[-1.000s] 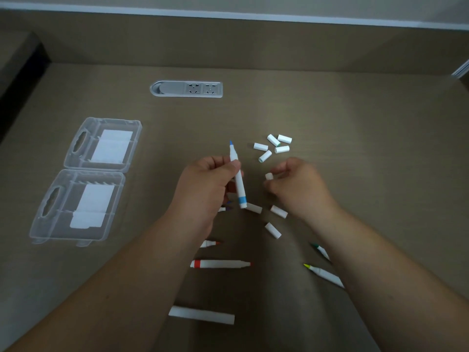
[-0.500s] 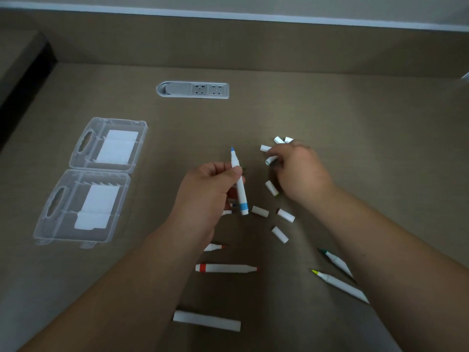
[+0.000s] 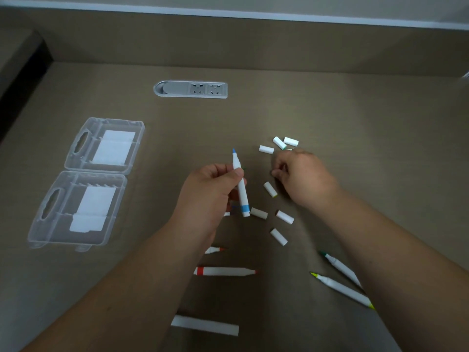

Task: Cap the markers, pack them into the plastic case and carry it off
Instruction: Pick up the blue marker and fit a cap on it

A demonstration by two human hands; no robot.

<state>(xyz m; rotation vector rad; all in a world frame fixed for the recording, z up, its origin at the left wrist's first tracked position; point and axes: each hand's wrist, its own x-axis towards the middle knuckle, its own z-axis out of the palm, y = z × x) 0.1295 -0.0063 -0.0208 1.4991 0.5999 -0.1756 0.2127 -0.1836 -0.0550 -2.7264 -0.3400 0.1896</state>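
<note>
At the centre of the frame, the left hand (image 3: 212, 196) pinches an uncapped blue marker (image 3: 240, 182), tip pointing up. Just right, the right hand (image 3: 300, 176) hovers with fingers curled over scattered white caps (image 3: 269, 189); whether its grip holds one cannot be told. The clear plastic case (image 3: 83, 184) lies open at left on the brown worktop (image 3: 355, 138). More uncapped markers, including a red marker (image 3: 224, 271), lie lower down.

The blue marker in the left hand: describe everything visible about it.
The blue marker has a slim white barrel that looks like plastic, a blue band near its lower end and a bare blue tip, uncapped. The left hand grips it mid-barrel, off the desk, nearly upright with the tip pointing away. Nothing else visibly touches it.
</note>
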